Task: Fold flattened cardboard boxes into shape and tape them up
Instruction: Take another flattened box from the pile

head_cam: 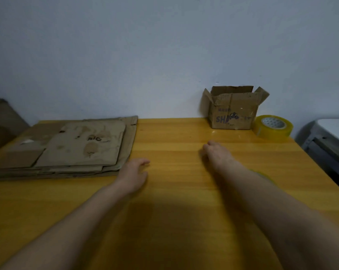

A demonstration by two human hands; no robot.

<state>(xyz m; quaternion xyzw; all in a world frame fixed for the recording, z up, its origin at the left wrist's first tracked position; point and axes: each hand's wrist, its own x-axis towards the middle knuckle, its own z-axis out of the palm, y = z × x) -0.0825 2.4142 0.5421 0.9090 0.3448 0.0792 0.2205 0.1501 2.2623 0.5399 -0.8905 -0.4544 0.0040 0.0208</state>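
Flattened cardboard stack (75,147) far left, folded box (233,110) (flaps open), yellowish tape roll (273,128) beside.

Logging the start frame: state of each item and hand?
flattened boxes: stacked flat, unfolded, table's left side.
small box: erected, top flaps open, by the wall.
tape roll: lying flat, right of small box.
left hand: holds nothing.
right hand: holds nothing.

Stack of flattened brown cardboard boxes (67,147) lay at left on yellow wooden table (174,191) | assembled open-flapped brown cardboard box (233,112) stood far right against wall | yellowish clear tape roll (273,128) just right of it
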